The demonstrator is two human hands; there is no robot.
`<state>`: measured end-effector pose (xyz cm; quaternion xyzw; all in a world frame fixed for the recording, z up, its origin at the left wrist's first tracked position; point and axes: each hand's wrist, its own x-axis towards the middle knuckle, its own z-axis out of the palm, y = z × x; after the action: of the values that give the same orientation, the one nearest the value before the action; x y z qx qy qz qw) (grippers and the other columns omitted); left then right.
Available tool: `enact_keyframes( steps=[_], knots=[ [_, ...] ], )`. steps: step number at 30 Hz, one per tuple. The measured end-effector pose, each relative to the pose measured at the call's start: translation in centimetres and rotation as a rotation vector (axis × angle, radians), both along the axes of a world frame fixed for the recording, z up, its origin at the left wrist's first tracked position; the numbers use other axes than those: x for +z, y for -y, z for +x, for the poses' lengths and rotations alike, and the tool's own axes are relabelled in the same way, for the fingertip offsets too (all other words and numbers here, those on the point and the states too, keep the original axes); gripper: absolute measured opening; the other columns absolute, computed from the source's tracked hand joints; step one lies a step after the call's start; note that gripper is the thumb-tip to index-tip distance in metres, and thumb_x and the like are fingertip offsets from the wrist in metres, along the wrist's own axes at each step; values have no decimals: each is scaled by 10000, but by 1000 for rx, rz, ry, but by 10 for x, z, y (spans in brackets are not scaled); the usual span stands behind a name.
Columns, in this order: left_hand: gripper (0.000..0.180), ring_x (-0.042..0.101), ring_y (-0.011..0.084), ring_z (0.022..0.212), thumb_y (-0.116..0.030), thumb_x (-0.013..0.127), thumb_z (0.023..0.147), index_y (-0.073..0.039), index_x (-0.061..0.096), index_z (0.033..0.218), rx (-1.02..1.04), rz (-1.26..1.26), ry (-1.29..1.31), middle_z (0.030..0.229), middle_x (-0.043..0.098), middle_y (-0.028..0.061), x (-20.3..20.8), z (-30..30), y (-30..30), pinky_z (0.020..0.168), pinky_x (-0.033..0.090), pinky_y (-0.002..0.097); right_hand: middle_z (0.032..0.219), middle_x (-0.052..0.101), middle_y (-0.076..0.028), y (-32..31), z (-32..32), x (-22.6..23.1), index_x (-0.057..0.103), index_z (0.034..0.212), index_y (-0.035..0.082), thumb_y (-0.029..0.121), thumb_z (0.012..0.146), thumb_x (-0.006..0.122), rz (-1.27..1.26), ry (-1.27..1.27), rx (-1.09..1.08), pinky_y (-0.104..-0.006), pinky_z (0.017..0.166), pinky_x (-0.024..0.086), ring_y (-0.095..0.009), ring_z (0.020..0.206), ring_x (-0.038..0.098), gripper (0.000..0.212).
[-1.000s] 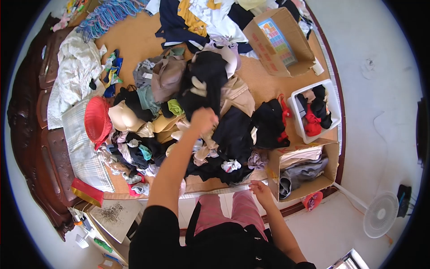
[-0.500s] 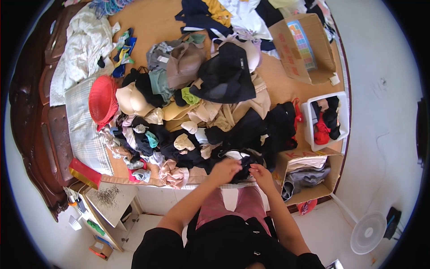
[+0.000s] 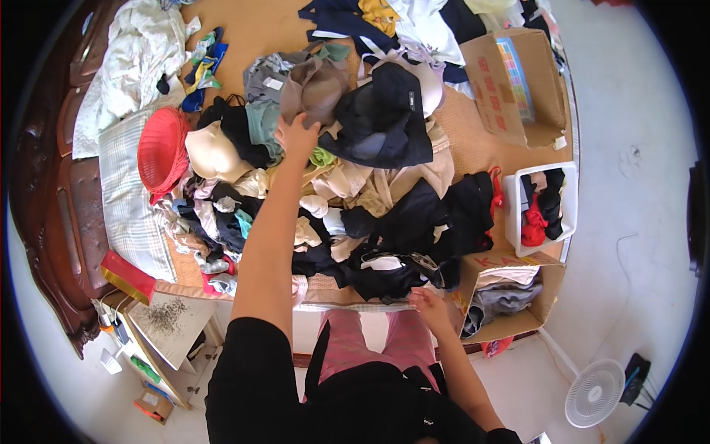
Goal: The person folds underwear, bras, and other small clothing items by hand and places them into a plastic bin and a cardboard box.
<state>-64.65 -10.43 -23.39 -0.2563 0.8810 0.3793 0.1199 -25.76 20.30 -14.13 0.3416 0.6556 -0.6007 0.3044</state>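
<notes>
My left hand (image 3: 297,138) stretches far over the pile, fingers apart, at the lower edge of a taupe bra (image 3: 316,90). Whether it touches the bra I cannot make out. Beside it lie a grey-green bra (image 3: 264,122) and a large black bra (image 3: 386,122). Near the bed's front edge, my right hand (image 3: 430,306) has loosely curled fingers with nothing visible in them. Just above it, black underwear (image 3: 384,280) with a white patch lies spread on the bed.
A red basket (image 3: 161,152) and a beige bra (image 3: 213,154) are at the left. On the right stand an open carton (image 3: 484,92), a white bin (image 3: 512,211) of small clothes and another carton (image 3: 549,300) of folded clothes. A white fan (image 3: 594,394) stands on the floor.
My left hand has left the black underwear and reached up and forward to the taupe bra. My right hand has drawn slightly back from the underwear, which now lies flatter.
</notes>
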Motion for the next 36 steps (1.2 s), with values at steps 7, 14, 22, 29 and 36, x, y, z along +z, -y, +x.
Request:
enact_keyframes(
  steps=[7, 14, 22, 29, 36],
  knots=[
    [630, 475, 358, 1107, -305, 739, 663, -117, 507, 1217, -868, -353, -357, 1246, 453, 221, 27, 69, -92, 973, 308, 486, 929, 637, -62, 17, -26, 9, 581, 1116, 21, 150, 864, 580, 16, -19, 108, -237, 734, 466, -117, 811, 593, 284],
    [263, 606, 330, 830, -283, 661, 755, -50, 616, 871, -464, -12, -222, 850, 634, 161, 22, 45, -88, 739, 449, 436, 919, 636, -60, 4, -27, 2, 579, 1114, 12, 129, 865, 569, 16, -46, 9, -241, 731, 468, -122, 801, 596, 276],
    [350, 517, 369, 989, -245, 647, 779, -30, 557, 1040, 188, -290, -605, 1076, 547, 199, 45, 54, -15, 834, 406, 441, 1015, 615, -69, -7, -28, -3, 546, 1158, 3, 125, 868, 577, 106, -46, 62, -244, 750, 465, -127, 882, 597, 316],
    [333, 467, 340, 1018, -215, 667, 732, -30, 585, 997, -807, -22, -263, 1046, 542, 122, 51, 152, -123, 883, 380, 434, 1314, 388, -64, -17, -80, -2, 290, 1389, 81, 164, 884, 536, -461, -55, -760, -394, 923, 403, -222, 1185, 430, 569],
    [257, 557, 340, 815, 7, 594, 616, -69, 587, 861, -929, 116, -24, 894, 549, 180, 30, 291, -205, 642, 474, 410, 1369, 390, -68, -56, -143, -16, 327, 1371, 76, 260, 920, 502, -488, -161, -701, -403, 945, 379, -224, 1226, 400, 517]
  ],
)
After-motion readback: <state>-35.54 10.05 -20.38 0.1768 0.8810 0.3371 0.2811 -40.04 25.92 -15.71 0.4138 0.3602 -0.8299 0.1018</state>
